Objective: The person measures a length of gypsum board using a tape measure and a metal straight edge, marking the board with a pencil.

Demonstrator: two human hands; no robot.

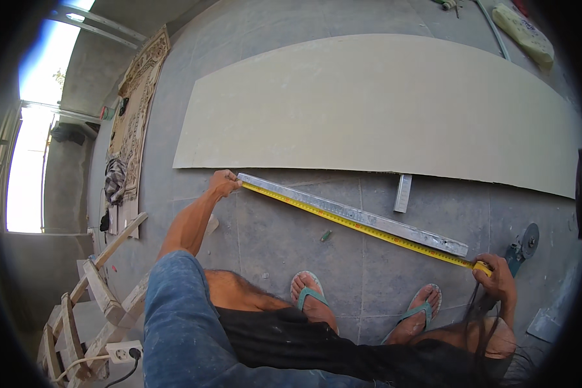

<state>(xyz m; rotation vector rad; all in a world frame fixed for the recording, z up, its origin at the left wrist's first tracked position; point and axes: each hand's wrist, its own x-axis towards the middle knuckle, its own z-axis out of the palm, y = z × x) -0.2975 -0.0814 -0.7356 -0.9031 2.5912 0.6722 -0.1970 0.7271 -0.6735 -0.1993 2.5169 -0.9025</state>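
Observation:
A silver metal profile (349, 212) lies at a slant on the grey floor, with an extended yellow tape measure (317, 210) along its near edge. My left hand (225, 184) pinches the tape's end at the profile's left tip. My right hand (498, 281) grips the yellow tape case (482, 267) just beyond the profile's right end. Behind the profile lies a large pale board (381, 103), with a short metal piece (402, 193) protruding from under its near edge. An angle grinder (522, 252) rests beside my right hand.
My sandaled feet (313, 301) stand below the tape. At left are wooden pieces (102, 288), a power strip (121, 352) and a patterned mat (142, 97) with crumpled cloth. A small green object (326, 235) is on the floor; a bag (524, 35) lies at back right.

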